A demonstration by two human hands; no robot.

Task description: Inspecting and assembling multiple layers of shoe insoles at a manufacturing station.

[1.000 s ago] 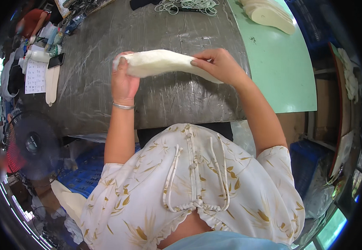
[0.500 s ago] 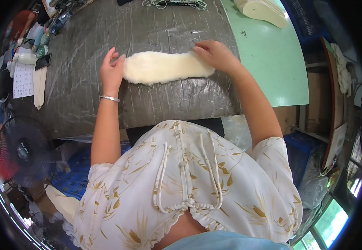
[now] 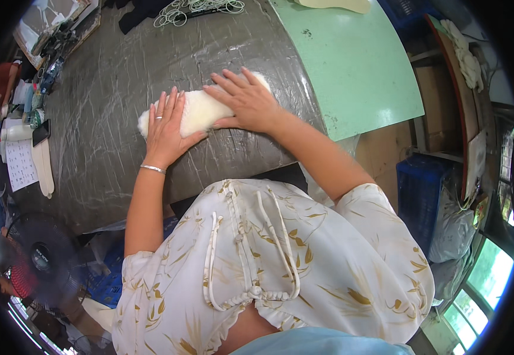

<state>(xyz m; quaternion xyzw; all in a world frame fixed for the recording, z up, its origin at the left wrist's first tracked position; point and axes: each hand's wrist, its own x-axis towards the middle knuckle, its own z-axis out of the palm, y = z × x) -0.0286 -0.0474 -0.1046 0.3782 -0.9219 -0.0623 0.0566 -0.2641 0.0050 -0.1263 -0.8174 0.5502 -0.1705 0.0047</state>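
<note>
Going from gripping its ends, the left hand (image 3: 165, 136) and right hand (image 3: 252, 108) now lie spread on the fluffy insole (image 3: 200, 110), probably steadying it.

Seems to be a workshop, to judge by the wide worktable (image 3: 109, 89) under wrinkled dark plastic sheeting (image 3: 85, 148), with a fleecy cream insole (image 3: 199, 112) lying on it. Has also a pale green board (image 3: 357, 65) on the right, and at the far edge a tangle of pale cord loops (image 3: 195, 6). Shows, along the crowded left edge, a phone (image 3: 41, 133) and a sheet of paper (image 3: 20, 165) with rows of writing. Includes further a black fan (image 3: 44, 254) at lower left, a blue plastic crate (image 3: 416, 195) at right, and another person (image 3: 1, 86) in reddish-brown, far left.
</note>
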